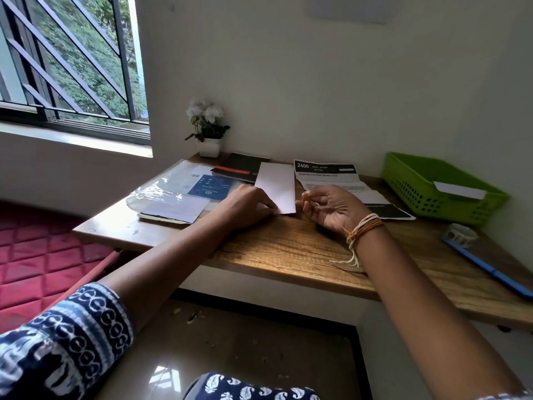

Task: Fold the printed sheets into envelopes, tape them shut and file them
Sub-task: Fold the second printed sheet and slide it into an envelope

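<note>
Wooden desk, grain running crosswise, set into a white-walled corner below a barred window; red quilted mattress to its left. Far left on the desk: clear plastic sleeve over papers, blue printed card on it, black notebook behind, small white pot of white flowers at the wall. Centre: my left hand presses fingertips on the near left corner of the folded white sheet, which lies flat and runs away from me. My right hand, thread bands at the wrist, sits just beside the sheet's right edge, palm up, fingers loosely curled, holding nothing. Behind it: unfolded printed sheets. Right: green perforated basket with one white envelope inside; tape roll and blue strip-shaped object near the edge.
</note>
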Demonstrator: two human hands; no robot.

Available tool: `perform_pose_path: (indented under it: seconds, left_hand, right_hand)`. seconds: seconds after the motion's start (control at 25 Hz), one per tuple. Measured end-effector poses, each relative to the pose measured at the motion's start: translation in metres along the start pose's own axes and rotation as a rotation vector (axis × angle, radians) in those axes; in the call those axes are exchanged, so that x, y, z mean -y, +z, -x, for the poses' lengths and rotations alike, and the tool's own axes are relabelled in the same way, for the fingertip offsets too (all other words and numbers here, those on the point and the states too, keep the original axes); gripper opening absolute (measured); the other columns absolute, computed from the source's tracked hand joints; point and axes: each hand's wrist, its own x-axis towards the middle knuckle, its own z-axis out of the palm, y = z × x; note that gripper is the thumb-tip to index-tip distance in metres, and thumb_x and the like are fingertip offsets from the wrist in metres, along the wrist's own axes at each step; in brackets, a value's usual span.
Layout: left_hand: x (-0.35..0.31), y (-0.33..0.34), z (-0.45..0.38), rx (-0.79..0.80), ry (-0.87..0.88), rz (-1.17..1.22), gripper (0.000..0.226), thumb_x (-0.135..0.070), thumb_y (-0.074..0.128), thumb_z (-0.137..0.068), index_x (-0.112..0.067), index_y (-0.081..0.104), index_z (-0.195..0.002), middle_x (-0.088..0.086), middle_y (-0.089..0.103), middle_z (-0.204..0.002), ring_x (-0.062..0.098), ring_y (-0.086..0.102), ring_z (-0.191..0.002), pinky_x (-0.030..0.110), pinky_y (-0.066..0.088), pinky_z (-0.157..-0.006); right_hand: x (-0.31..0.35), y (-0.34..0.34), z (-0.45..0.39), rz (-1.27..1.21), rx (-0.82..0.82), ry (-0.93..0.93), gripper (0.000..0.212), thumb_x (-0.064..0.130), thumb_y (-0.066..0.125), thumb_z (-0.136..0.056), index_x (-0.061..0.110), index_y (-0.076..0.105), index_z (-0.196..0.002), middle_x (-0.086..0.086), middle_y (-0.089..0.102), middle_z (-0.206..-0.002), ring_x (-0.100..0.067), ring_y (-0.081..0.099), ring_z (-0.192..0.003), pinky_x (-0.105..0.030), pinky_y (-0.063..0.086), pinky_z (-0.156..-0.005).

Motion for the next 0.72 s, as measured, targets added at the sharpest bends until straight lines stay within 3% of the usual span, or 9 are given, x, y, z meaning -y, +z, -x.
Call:
perform_pose_path:
  seconds: [0.2,0.36,0.52,0.72]
  left_hand:
    - [-0.003,-0.003,0.001,0.011,-0.003,-0.031,0.028,-0.038,0.069,-0.082,-0.025,0.072,-0.106,0.001,0.071,-0.107,0.016,0.065,-0.095,0.037,0.055,-0.083]
    - [-0.005,-0.001,-0.001,-0.072,-0.008,-0.028,0.020,-0.029,0.068,-0.083,-0.019,0.075,-0.099,0.005,0.074,-0.097,0.018,0.069,-0.086,0.027,0.054,-0.076]
    - [-0.004,0.001,0.001,-0.319,-0.031,-0.007,0.016,-0.016,0.062,-0.084,-0.013,0.077,-0.090,0.010,0.075,-0.085,0.025,0.070,-0.075,0.035,0.056,-0.070]
    - [-0.003,-0.007,0.006,-0.756,-0.065,0.102,0.022,-0.020,0.057,-0.087,-0.015,0.068,-0.068,0.003,0.069,-0.064,0.017,0.067,-0.060,0.028,0.048,-0.054]
  right_hand:
    - [-0.004,0.005,-0.006,0.089,0.083,0.075,0.004,0.003,0.051,-0.091,0.001,0.054,-0.094,-0.011,0.060,-0.073,-0.010,0.055,-0.054,-0.016,0.050,-0.044]
    - [-0.008,0.012,-0.010,0.206,0.161,0.060,0.005,0.009,0.050,-0.094,0.006,0.054,-0.097,-0.010,0.061,-0.087,-0.011,0.062,-0.066,-0.019,0.054,-0.051]
    - [-0.010,0.015,-0.007,0.263,0.217,0.030,0.007,0.012,0.051,-0.095,0.008,0.055,-0.100,-0.013,0.060,-0.097,-0.016,0.062,-0.078,-0.020,0.056,-0.057]
    - [-0.014,0.016,-0.004,0.334,0.253,-0.067,0.007,0.013,0.053,-0.095,0.009,0.058,-0.096,-0.012,0.065,-0.087,-0.018,0.065,-0.072,-0.026,0.058,-0.058]
